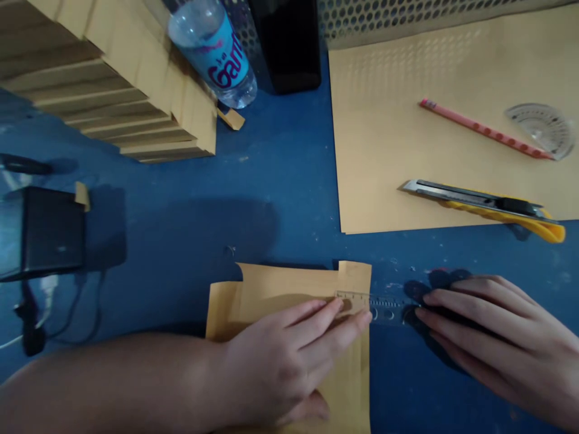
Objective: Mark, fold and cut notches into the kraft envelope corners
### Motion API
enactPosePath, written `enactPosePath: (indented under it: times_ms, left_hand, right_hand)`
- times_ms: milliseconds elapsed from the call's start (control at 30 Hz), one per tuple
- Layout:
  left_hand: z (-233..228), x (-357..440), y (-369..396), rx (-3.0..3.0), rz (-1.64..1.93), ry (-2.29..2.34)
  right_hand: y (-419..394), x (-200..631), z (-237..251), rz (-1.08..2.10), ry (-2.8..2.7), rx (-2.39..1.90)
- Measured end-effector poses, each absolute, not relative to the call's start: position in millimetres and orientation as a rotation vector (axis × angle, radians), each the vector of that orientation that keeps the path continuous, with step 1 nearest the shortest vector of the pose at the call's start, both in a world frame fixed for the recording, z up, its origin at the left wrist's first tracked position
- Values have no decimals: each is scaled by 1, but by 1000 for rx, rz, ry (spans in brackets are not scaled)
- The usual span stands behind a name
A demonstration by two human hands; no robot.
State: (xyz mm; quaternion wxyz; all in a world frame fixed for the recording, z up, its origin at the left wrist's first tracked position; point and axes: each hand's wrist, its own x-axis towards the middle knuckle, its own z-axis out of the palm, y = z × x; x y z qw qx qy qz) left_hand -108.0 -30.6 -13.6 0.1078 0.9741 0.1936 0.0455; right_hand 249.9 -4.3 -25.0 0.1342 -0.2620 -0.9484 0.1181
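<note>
A small clear plastic ruler lies across the right edge of a brown paper envelope, whose upper corners have cut, folded flaps. My left hand rests on the envelope, fingers stretched out, two fingertips touching the left part of the ruler. At the ruler's other end, over the blue table, my right hand has its fingers closed together on the tip; its thumb is hidden. Above and to the right, a yellow utility knife lies with its blade out.
Brown paper sheets carry a pink pencil and a clear protractor. Stacked brown envelopes stand at upper left beside a water bottle and a black phone-like object. A black box with cables sits at left.
</note>
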Motion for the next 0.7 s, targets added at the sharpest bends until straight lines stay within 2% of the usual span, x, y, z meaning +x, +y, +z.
enactPosePath:
  times_ms: [167, 333, 500, 700]
  left_hand:
    - [-21, -110, -30, 2846, 228, 587]
    - [-26, -111, -32, 2820, 297, 636]
    - [-25, -108, -30, 2827, 344, 633]
    - [-23, -108, -26, 2760, 228, 631]
  right_hand:
    - [2, 245, -2, 374, -2729, -787]
    - [38, 265, 16, -59, -2643, -1068]
    - [79, 270, 9, -293, -2681, -1284]
    - [83, 270, -9, -277, -2595, -1299]
